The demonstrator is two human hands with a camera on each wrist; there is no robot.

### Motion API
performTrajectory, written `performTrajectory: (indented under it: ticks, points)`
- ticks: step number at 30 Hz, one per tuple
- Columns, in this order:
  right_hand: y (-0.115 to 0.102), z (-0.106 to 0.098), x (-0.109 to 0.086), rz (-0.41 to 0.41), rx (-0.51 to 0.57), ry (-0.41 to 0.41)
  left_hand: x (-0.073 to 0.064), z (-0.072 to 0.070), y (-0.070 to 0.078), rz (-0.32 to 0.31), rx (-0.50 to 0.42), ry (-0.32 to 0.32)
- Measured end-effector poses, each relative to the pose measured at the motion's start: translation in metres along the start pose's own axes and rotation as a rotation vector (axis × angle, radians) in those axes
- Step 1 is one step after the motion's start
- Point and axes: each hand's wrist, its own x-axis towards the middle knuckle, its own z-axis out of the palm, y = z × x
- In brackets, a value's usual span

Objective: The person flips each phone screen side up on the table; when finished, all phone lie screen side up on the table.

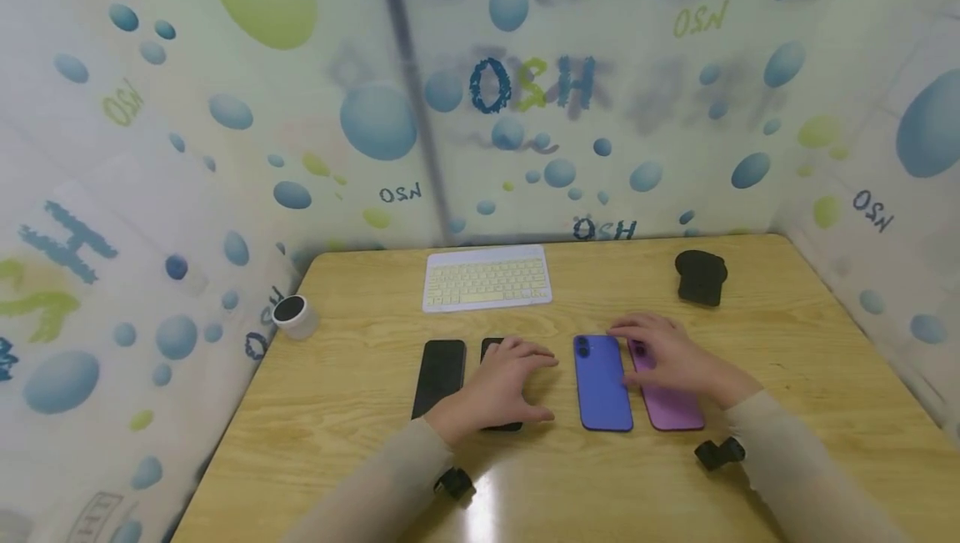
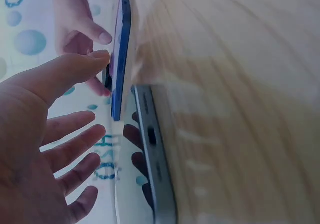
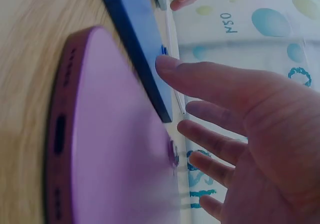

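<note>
In the head view my left hand (image 1: 498,384) hovers with spread fingers over a dark phone (image 1: 501,427), hiding most of it. Left of that lies a second dark phone (image 1: 440,376), screen up. My right hand (image 1: 667,357) is over the upper part of a pink phone (image 1: 675,409), its thumb and fingertips reaching toward a blue phone (image 1: 603,384). Both coloured phones lie back up. The left wrist view has the left fingers (image 2: 75,139) apart, above the dark phone's glossy face (image 2: 132,184). In the right wrist view, the right thumb (image 3: 200,78) overlaps the blue phone's edge; the palm holds nothing.
A white keyboard (image 1: 487,279) lies at the back of the wooden table (image 1: 337,460). Toward the back right sits a black toast-shaped object (image 1: 701,277). A white cylinder with a dark top (image 1: 295,317) stands at the left edge. Printed curtains (image 1: 315,134) surround the table.
</note>
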Motion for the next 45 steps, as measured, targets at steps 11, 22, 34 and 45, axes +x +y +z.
performTrajectory:
  ticks: [11, 22, 34, 45]
  points:
    - [0.002, 0.004, -0.004, 0.007, 0.003, -0.034, 0.015, 0.009, 0.016, -0.002, -0.013, -0.033]
    - [0.002, 0.006, -0.005, -0.001, 0.023, -0.029, 0.022, 0.015, 0.024, -0.024, 0.069, -0.058]
    - [0.006, 0.006, -0.006, 0.016, 0.044, -0.035, 0.027, 0.019, 0.036, -0.03, 0.139, -0.019]
    - [0.005, 0.007, -0.004, 0.064, 0.063, -0.019, 0.03, 0.022, 0.036, -0.075, 0.126, -0.011]
